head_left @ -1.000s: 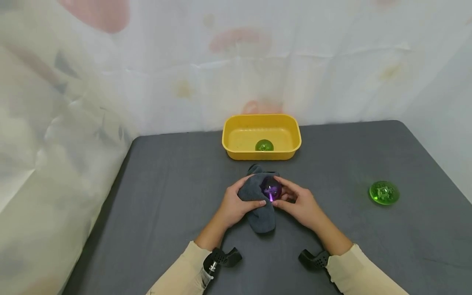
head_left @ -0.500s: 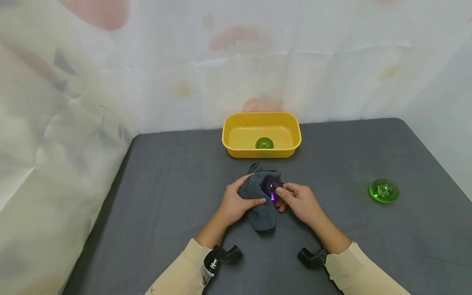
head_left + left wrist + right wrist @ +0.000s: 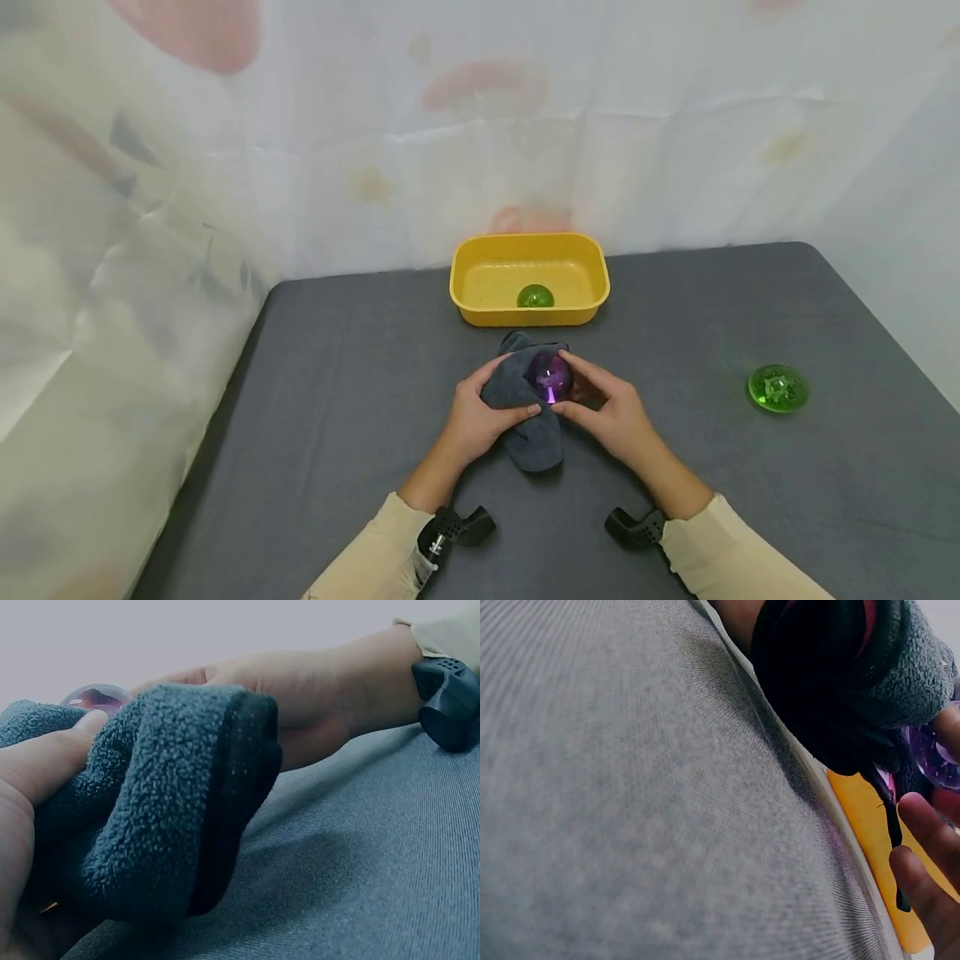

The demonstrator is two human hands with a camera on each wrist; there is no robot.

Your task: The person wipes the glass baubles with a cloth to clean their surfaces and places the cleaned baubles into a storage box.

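My left hand (image 3: 472, 412) is squeezing the gray cloth (image 3: 525, 417) against the purple ball (image 3: 550, 377). The ball is sitting right between both hands (just in front of the yellow tub (image 3: 529, 312)). My right hand (image 3: 611, 412) is pinching the ball from the other side.
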